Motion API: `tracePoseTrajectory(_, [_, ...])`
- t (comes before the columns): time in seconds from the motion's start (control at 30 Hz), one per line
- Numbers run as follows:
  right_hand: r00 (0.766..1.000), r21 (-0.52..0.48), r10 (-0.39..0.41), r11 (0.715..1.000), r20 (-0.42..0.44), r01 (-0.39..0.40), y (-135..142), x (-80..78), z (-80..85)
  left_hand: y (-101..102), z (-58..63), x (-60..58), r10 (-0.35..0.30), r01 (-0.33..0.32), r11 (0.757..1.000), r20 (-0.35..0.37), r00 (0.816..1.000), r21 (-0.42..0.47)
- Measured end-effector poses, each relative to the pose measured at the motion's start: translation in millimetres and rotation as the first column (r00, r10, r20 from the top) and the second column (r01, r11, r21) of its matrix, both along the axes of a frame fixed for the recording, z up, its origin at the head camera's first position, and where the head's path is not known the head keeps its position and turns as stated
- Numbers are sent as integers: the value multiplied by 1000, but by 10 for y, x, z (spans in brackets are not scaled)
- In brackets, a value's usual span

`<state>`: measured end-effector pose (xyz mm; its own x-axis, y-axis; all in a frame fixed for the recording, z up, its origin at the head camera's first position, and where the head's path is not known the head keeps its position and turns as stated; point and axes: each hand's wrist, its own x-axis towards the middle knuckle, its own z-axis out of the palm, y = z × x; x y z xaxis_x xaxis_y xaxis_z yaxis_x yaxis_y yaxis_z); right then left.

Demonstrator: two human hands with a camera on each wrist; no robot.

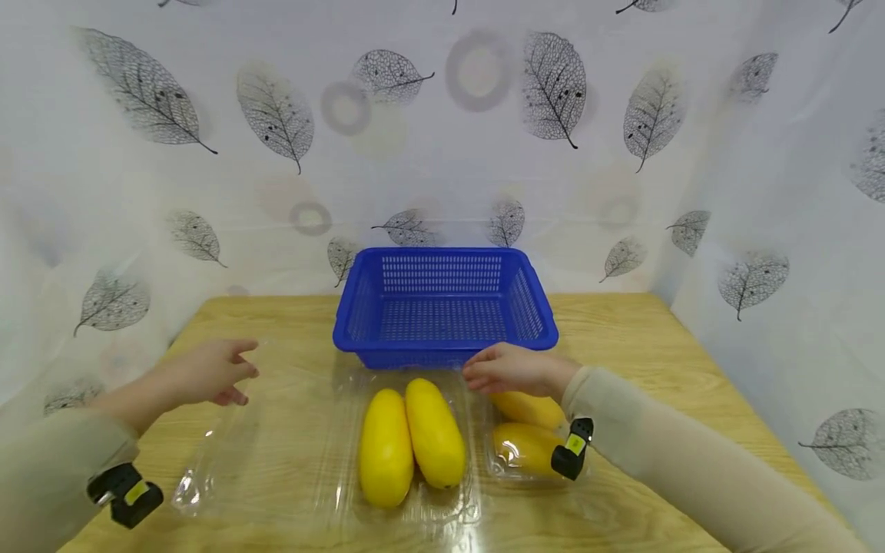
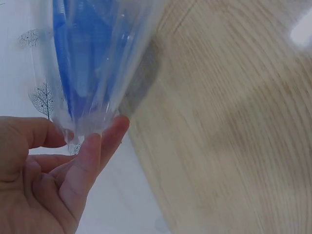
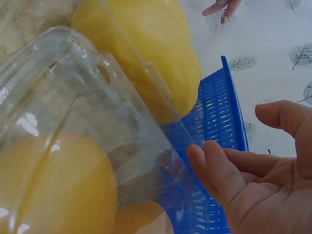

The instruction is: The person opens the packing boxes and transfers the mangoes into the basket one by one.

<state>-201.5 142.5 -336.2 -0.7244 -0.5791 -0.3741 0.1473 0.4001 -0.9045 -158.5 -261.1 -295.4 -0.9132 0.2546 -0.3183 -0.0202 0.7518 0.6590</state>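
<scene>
Two smooth oval yellow melons (image 1: 386, 448) lie side by side in the tray of a clear plastic clamshell box (image 1: 472, 507). Its unfolded lid (image 1: 266, 453) extends leftward. At the lid's far-left edge my left hand (image 1: 210, 374) pinches the thin plastic, which sits between thumb and fingers in the left wrist view. My right hand (image 1: 508, 369) is held over the far right side of the tray, fingers fairly straight and thumb apart, fingertips right by a clear plastic edge in the right wrist view. Under that arm stands a second clear box (image 1: 512, 475) with yellow melons inside, partly hidden.
Behind the boxes stands a blue perforated basket (image 1: 442, 357), near the far edge of the wooden table (image 1: 622, 322). A white curtain (image 1: 429, 177) with a leaf print hangs around the back and sides. Both wrists carry small black strapped cameras.
</scene>
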Motion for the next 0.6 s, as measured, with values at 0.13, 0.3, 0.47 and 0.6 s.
tracePoseTrajectory(0.13, [1000, -7, -9, 1000, 8, 9, 6, 8, -8, -1, -110, -69, 37, -37, 999, 23, 999, 23])
tracePoseTrajectory(0.3, [1000, -17, 0, 1000, 12, 0, -6, 19, 0, -5, -205, -130, 71, -74, 997, 85, 994, 39])
tracePoseTrajectory(0.47, [1000, -19, 24, 1000, 10, -24, -23, 31, 4, -25, -274, -172, 67, -72, 996, 101, 993, 47])
tracePoseTrajectory(0.6, [999, -30, 32, 999, 17, -31, -26, 26, -10, -45, -341, -179, 14, -16, 1000, 100, 995, 18])
